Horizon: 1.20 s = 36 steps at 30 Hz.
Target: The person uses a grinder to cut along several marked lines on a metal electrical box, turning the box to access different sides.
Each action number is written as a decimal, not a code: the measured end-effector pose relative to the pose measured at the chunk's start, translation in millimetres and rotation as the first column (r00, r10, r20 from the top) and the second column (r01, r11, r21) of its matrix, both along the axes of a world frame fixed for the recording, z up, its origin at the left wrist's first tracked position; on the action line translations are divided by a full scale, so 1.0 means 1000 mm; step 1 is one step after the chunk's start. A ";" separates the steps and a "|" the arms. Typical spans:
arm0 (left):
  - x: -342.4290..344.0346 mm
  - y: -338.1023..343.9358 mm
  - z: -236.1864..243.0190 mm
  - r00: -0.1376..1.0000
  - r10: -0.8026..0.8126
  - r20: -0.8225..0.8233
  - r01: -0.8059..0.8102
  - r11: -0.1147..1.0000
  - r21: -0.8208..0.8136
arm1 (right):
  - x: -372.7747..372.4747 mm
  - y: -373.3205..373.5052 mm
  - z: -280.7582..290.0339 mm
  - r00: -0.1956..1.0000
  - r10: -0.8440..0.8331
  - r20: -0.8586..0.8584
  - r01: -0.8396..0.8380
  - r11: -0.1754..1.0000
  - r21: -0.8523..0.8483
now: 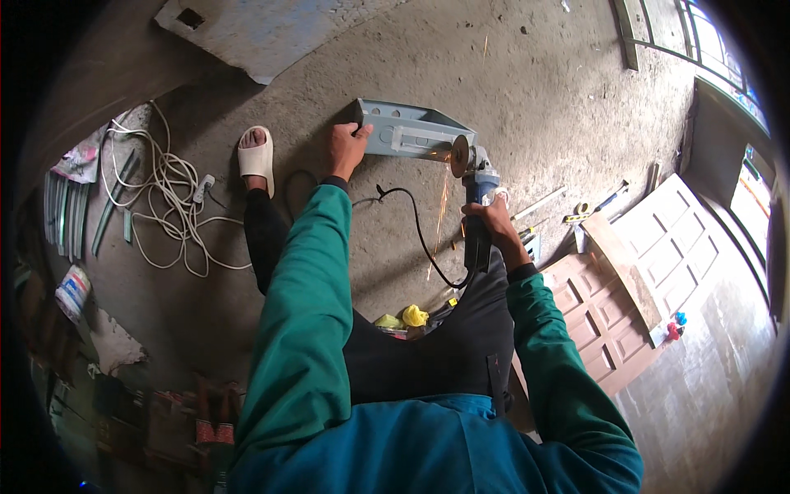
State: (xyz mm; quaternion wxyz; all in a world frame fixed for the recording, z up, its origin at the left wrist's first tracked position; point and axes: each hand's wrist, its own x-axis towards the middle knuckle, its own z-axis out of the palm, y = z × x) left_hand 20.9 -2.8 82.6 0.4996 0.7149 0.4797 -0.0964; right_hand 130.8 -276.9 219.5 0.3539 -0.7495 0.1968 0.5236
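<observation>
My left hand (349, 151) grips the left end of a grey metal box (415, 134) that has round knockouts and an angled right end. My right hand (494, 221) is wrapped round the body of a blue and black angle grinder (479, 198). Its disc (461, 156) meets the box near the lower right corner, and orange sparks (443, 202) fly from there toward me. From the grinder's rear end a black power cord (418, 226) loops to the left. My left fingertips are partly hidden behind the box's edge.
A white extension cord (177, 198) lies tangled at left, beside several metal strips (70, 210). My sandalled foot (257, 152) stands left of the box. Panelled doors (588, 313) lean at right near hand tools (605, 202). A yellow bundle (414, 315) sits between my legs.
</observation>
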 end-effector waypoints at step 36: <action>0.000 -0.005 -0.015 0.998 0.063 0.029 -0.063 0.998 0.007 | 0.003 -0.011 -0.006 0.993 0.112 -0.020 -0.111 0.993 0.037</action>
